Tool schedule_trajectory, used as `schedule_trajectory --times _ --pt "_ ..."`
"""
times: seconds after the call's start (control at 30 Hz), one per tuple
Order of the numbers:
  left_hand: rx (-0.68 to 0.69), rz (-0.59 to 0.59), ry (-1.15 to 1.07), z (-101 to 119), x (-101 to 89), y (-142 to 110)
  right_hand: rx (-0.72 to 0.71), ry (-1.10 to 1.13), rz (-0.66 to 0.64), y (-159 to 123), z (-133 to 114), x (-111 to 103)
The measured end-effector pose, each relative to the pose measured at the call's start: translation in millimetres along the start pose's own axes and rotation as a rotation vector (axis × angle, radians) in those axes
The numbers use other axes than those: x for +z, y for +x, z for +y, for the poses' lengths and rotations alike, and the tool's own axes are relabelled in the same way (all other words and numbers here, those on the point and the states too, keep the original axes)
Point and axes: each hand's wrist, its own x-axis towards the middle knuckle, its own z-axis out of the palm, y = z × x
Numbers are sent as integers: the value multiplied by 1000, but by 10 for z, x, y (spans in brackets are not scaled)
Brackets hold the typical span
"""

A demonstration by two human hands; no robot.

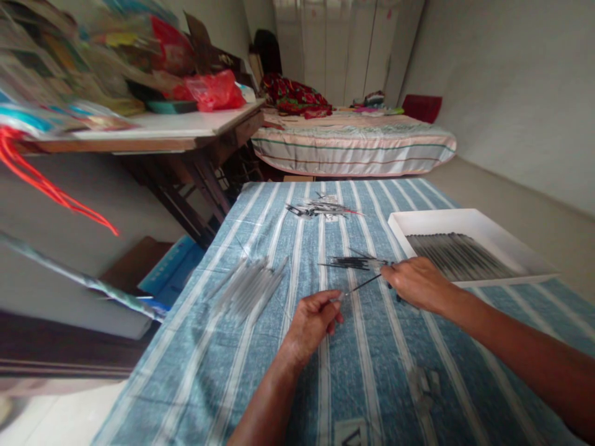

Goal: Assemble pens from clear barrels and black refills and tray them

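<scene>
Between my two hands runs a thin black rod, slanting up to the right. My right hand is closed, its fingers gripping the upper end of the rod. Thumb and forefinger of my left hand pinch a small translucent piece at the rod's lower end; its exact kind is too small to tell. Just behind my right hand lies a loose bundle of thin black rods. Off to the left, several translucent tubes lie side by side on the striped cloth.
A white open box at the right holds a row of dark, thin sticks. Farther back on the cloth is a pile of black pieces. A cluttered side table stands at the left, a bed beyond.
</scene>
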Motion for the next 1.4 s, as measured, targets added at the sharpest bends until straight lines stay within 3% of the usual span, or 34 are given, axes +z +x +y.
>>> schedule_trajectory --times 0.3,0.73,1.03,1.23,1.33,1.4 --pt "21 -23 20 -23 10 3 -26 -22 -4 -20 -26 -39" --pt "-15 -146 110 -52 4 -8 -88 -59 35 -17 -54 -187" --pt "-39 -178 76 -17 -17 -30 -86 -5 27 -21 -14 -138" --pt "-49 -201 63 -20 -7 -35 -178 69 38 -32 -41 -117" --pt "-40 -227 45 -17 12 -38 -229 134 82 -67 -129 -165" --pt "-12 -242 3 -11 18 -40 -246 221 180 -104 -148 -213"
